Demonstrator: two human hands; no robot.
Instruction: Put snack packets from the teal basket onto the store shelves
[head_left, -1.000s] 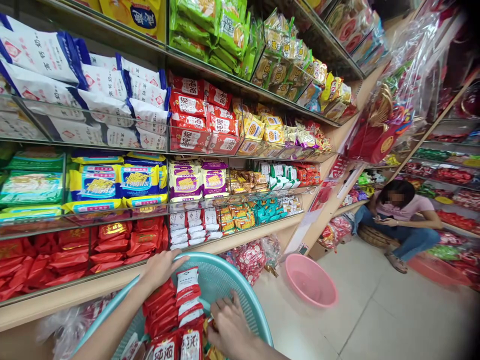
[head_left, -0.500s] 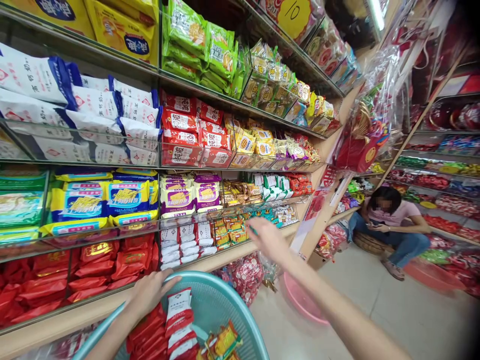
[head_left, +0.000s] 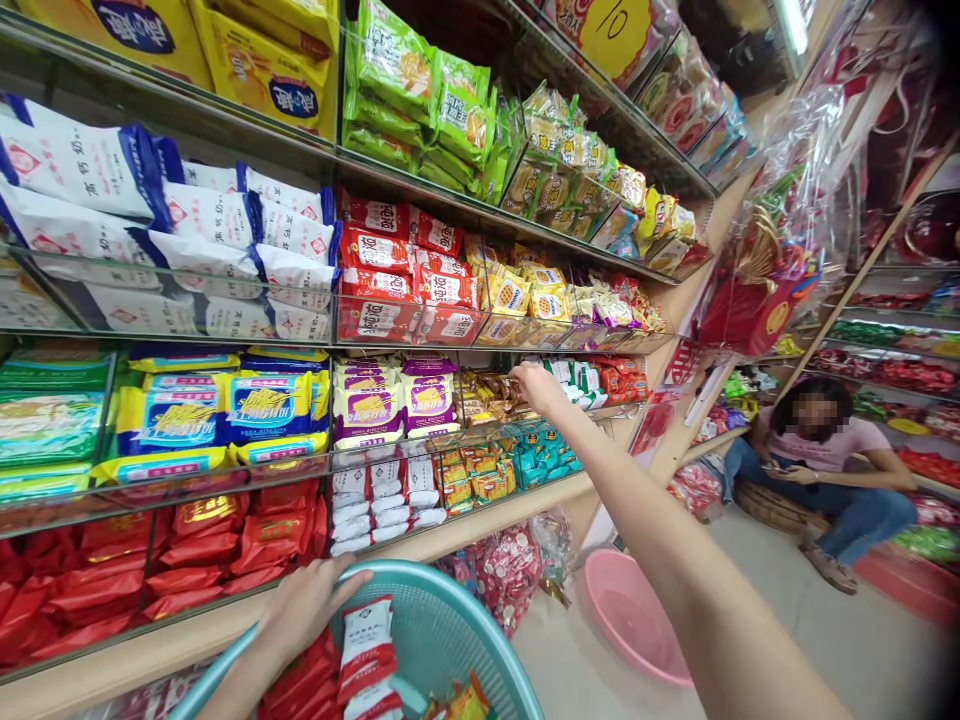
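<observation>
Snack shelves (head_left: pixel 135 645) stand beyond the teal basket (head_left: pixel 442 620) | your left hand (head_left: pixel 307 600) grips its rim | your right hand (head_left: pixel 541 390), hold unclear, is at brown packets (head_left: pixel 484 398) above the basket | red-and-white packets (head_left: pixel 367 650) lie inside

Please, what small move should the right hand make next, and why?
Perhaps the right hand should pinch one packet and lift it: its fingertips are at the brown packets, while the left hand holds the rim of the teal basket, where red-and-white packets lie.
</observation>
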